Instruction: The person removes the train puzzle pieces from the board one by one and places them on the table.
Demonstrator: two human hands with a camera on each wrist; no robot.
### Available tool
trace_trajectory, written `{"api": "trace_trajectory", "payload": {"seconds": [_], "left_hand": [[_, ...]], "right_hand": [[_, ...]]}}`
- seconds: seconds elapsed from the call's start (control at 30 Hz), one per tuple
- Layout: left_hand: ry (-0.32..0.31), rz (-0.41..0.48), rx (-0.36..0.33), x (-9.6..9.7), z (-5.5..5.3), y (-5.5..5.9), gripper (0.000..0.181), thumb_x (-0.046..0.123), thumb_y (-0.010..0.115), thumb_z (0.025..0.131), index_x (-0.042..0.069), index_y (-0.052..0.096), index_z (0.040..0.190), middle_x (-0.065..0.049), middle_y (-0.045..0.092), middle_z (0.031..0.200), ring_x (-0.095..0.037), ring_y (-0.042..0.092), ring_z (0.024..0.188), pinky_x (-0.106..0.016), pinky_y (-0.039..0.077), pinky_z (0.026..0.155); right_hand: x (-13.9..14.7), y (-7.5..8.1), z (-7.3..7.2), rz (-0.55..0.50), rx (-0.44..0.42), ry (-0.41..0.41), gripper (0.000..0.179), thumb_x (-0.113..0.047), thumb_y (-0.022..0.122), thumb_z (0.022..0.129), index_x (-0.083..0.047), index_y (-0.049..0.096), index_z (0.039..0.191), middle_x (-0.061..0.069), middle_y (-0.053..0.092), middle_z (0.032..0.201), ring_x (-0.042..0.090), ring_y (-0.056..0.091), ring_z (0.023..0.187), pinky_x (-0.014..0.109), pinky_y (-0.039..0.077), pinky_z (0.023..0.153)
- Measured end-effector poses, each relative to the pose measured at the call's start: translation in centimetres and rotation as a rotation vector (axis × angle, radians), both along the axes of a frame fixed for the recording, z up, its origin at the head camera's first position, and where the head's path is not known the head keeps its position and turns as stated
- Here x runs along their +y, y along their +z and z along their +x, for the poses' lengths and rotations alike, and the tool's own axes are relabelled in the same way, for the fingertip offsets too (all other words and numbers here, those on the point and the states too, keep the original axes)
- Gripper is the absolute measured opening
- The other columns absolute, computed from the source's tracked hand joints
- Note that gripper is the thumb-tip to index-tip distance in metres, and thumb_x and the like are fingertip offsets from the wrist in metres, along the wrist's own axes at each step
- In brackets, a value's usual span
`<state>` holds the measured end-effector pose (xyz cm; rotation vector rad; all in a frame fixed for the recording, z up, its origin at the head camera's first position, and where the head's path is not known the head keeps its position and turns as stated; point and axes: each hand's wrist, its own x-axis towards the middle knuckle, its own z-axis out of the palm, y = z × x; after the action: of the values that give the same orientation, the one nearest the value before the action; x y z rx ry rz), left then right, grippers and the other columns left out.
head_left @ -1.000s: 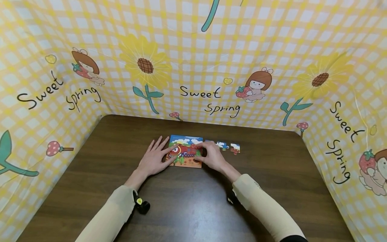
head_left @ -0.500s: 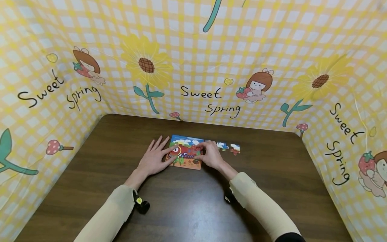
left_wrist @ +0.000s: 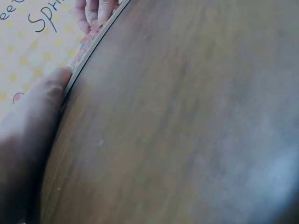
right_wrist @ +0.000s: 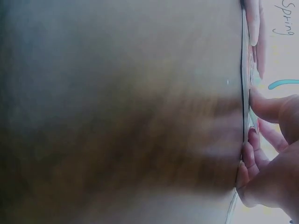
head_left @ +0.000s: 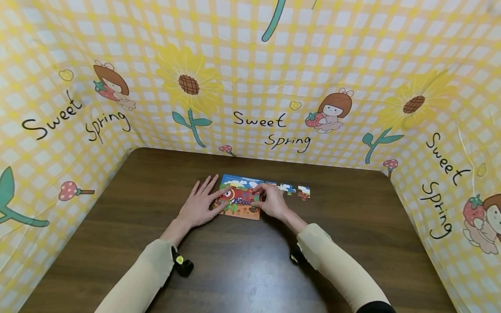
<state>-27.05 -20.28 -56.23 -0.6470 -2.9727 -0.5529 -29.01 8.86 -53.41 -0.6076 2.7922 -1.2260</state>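
Observation:
A jigsaw puzzle (head_left: 242, 213) with a bright picture of a red cartoon creature, blue sky and orange ground lies flat on the table. My left hand (head_left: 197, 206) rests at its left side, fingers spread straight and thumb reaching onto its lower left edge. The left wrist view shows the thumb (left_wrist: 56, 81) at the board's edge. At the right side, my right hand (head_left: 274, 202) bends over the puzzle, pinching a puzzle piece between thumb and index finger; the hand mostly covers that piece. The right wrist view shows my right thumb (right_wrist: 266, 105) low over the board.
To the right of the puzzle lie loose pieces on the brown wooden table (head_left: 235, 256): a blue-and-white puzzle piece (head_left: 288, 188) and a red-and-white puzzle piece (head_left: 304, 192), with another partly behind my right hand. A yellow checked cloth (head_left: 254, 87) encloses the table's back and sides.
The puzzle has turned slightly, its lower right corner shifting toward me. My right hand has moved slightly with it, thumb and index finger still at the same spot. The left hand stays in place.

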Motion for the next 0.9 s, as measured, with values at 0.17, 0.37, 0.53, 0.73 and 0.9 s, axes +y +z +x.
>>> {"api": "trace_trajectory", "payload": {"seconds": [0.17,0.37,0.53,0.73,0.9], "left_hand": [[-0.069,-0.031,0.008,0.02,-0.07,-0.08,0.052,0.058,0.049,0.114,0.05,0.046,0.165,-0.003,0.016,0.187,-0.035,0.015,0.174,-0.075,0.001,0.136],[-0.073,-0.062,-0.006,0.02,-0.02,-0.06,0.051,0.058,0.045,0.115,0.05,0.045,0.166,-0.001,0.017,0.187,-0.035,0.013,0.175,-0.075,0.0,0.136],[-0.07,-0.06,-0.008,0.05,-0.05,-0.09,0.051,0.058,0.045,0.115,0.049,0.046,0.166,-0.001,0.017,0.187,-0.034,0.013,0.175,-0.074,0.001,0.136],[-0.061,-0.051,-0.013,0.05,-0.05,-0.02,0.052,0.059,0.045,0.115,0.048,0.047,0.165,0.0,0.018,0.187,-0.033,0.013,0.175,-0.073,0.0,0.137],[-0.059,-0.048,-0.013,0.08,-0.02,0.01,0.052,0.058,0.046,0.115,0.047,0.048,0.165,0.0,0.018,0.187,-0.033,0.013,0.175,-0.073,0.0,0.137]], "right_hand": [[0.06,-0.04,0.15,-0.004,0.004,-0.003,0.031,-0.013,0.091,0.092,-0.007,0.077,0.12,0.013,0.076,0.116,0.028,0.068,0.101,0.043,0.058,0.089],[0.04,0.02,0.3,-0.039,-0.018,-0.002,0.033,-0.01,0.089,0.093,-0.005,0.078,0.124,0.015,0.075,0.118,0.029,0.069,0.103,0.045,0.06,0.091],[0.17,0.21,0.36,-0.086,-0.053,0.01,0.036,-0.004,0.086,0.094,-0.002,0.077,0.129,0.017,0.07,0.116,0.024,0.067,0.097,0.037,0.059,0.083],[0.45,0.27,0.26,-0.135,-0.059,0.009,0.044,0.001,0.085,0.094,0.004,0.074,0.136,0.019,0.073,0.109,0.024,0.07,0.093,0.036,0.06,0.082],[0.55,0.21,0.23,-0.159,-0.074,0.008,0.045,0.003,0.083,0.094,0.006,0.072,0.137,0.021,0.077,0.111,0.03,0.073,0.097,0.04,0.063,0.087]]}}
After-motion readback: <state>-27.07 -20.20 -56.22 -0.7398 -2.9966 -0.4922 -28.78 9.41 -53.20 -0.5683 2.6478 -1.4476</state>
